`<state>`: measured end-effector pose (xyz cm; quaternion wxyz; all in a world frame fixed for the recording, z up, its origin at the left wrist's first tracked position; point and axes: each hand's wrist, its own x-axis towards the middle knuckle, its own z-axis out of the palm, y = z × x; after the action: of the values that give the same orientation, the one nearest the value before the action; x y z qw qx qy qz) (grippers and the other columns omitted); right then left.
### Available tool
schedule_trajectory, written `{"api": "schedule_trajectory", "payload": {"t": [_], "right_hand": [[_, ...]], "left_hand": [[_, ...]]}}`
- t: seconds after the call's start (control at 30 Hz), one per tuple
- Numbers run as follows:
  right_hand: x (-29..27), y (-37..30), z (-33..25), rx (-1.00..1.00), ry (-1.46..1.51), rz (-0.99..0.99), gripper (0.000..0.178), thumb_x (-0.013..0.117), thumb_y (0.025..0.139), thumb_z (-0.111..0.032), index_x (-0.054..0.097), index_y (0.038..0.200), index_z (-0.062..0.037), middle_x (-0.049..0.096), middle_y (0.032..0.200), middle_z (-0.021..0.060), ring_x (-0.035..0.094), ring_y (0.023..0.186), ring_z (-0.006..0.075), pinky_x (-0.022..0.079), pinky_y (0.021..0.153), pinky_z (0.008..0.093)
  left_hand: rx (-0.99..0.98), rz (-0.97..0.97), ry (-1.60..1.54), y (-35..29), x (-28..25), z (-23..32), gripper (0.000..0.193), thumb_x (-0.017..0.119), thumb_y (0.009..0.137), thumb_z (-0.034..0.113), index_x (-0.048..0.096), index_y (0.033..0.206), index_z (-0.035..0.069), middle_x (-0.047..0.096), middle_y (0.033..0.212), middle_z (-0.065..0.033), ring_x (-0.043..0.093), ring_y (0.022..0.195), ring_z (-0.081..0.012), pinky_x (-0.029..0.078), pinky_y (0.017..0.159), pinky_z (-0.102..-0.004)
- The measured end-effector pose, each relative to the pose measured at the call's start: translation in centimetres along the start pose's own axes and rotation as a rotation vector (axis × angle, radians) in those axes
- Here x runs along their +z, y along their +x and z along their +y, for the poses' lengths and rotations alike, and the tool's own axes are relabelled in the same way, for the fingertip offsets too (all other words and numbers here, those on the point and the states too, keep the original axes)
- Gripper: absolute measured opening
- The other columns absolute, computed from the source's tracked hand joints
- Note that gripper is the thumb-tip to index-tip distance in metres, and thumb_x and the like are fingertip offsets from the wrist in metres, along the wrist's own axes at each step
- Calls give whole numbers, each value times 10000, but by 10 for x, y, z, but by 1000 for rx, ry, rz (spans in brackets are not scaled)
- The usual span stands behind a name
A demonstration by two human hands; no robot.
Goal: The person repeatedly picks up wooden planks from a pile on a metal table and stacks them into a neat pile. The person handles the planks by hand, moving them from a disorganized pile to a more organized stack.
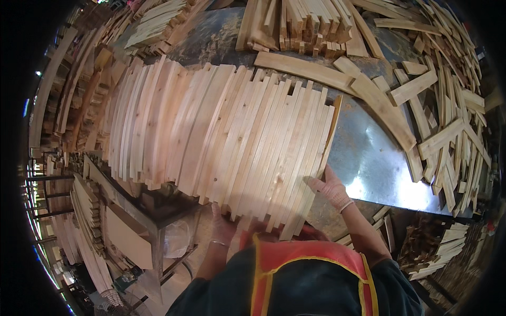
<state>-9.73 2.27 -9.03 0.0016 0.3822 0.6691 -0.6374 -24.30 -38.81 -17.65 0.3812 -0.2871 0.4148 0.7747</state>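
A red, yellow-trimmed apron [311,253] fronts wooden strips [216,126] rowed at the metal table's [369,145] near edge; left hand [222,229] and right hand [332,191] touch them, grips unclear; likely stiff, jointly heavy, best squeezed from 2 ends.

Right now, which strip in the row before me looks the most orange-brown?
The strip at the far right end of the row, beside your right hand: its exposed side is orange-brown, while the others look paler.
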Motion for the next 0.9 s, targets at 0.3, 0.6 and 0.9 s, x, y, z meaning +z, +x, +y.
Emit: {"api": "schedule_trajectory", "payload": {"t": [0.3,0.6,0.9], "right_hand": [[-57,-13,55,169,445,98,321,718,914,-166,716,1198,-19,710,914,15,598,741,104,505,665,299],[-321,-23,-160,-348,388,494,364,481,1116,-385,673,1077,-78,615,870,47,638,797,197,573,752,371],[-116,31,28,189,-41,-149,732,642,1067,-464,437,1585,11,689,1158,58,671,1064,173,571,923,327]], "left_hand": [[1,126,-32,-32,83,-6,465,784,952,390,647,1330,156,654,1308,-85,606,1220,-352,531,1064,-646],[76,159,-9,4,40,-5,220,789,954,337,696,1081,184,691,1056,14,655,1106,-258,584,934,-628],[-50,77,289,-54,80,-46,433,695,1001,467,685,1267,125,686,1124,-79,689,1026,-287,596,904,-540]]}}
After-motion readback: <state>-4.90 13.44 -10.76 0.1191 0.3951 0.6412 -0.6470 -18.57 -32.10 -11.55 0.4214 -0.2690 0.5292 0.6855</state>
